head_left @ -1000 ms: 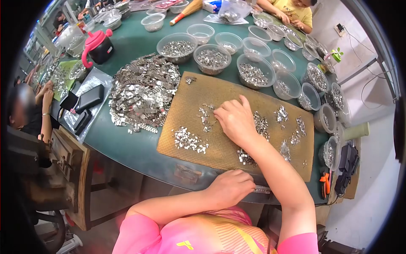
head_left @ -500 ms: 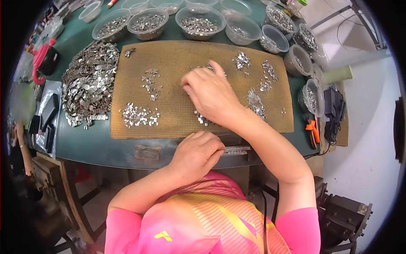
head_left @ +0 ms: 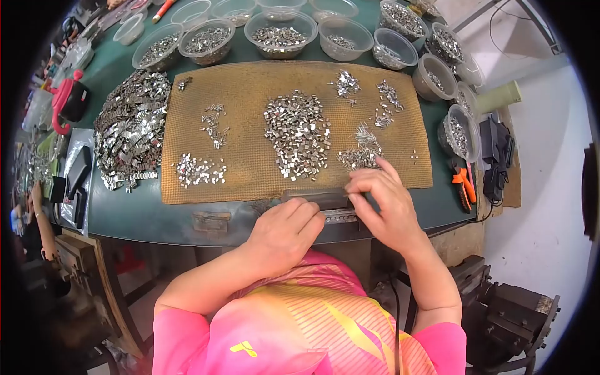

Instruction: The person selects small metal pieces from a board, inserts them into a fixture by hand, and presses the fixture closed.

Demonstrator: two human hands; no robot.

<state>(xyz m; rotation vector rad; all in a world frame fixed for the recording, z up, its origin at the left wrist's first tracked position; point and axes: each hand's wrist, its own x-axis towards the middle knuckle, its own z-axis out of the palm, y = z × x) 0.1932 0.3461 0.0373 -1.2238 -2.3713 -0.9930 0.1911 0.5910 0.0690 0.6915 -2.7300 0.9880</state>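
Observation:
My left hand [head_left: 286, 228] rests closed at the table's front edge, beside the left end of a metal strip [head_left: 339, 216]; whatever its fingers hold is hidden. Over the strip's right end, my right hand [head_left: 384, 203] is pinched, and anything between its fingertips is too small to name. Behind the hands lies a brown textured mat [head_left: 244, 125]. It bears a large central pile of small metal pieces [head_left: 297, 134], a pile of thin pieces [head_left: 361, 150] near my right hand and a pile of flat pieces [head_left: 199, 170] at the left.
Linked metal strips [head_left: 132, 128] are heaped left of the mat. Plastic bowls of metal parts [head_left: 280, 34] line its back and right. Orange-handled pliers [head_left: 463, 184] lie at the right, a black and pink jug [head_left: 70, 100] stands at the left. Another person's arm [head_left: 44, 225] shows far left.
My right hand has moved from over the central pile down and right to the front edge, uncovering the pile. My left hand stays at the edge. The view has tilted down since the earliest frame.

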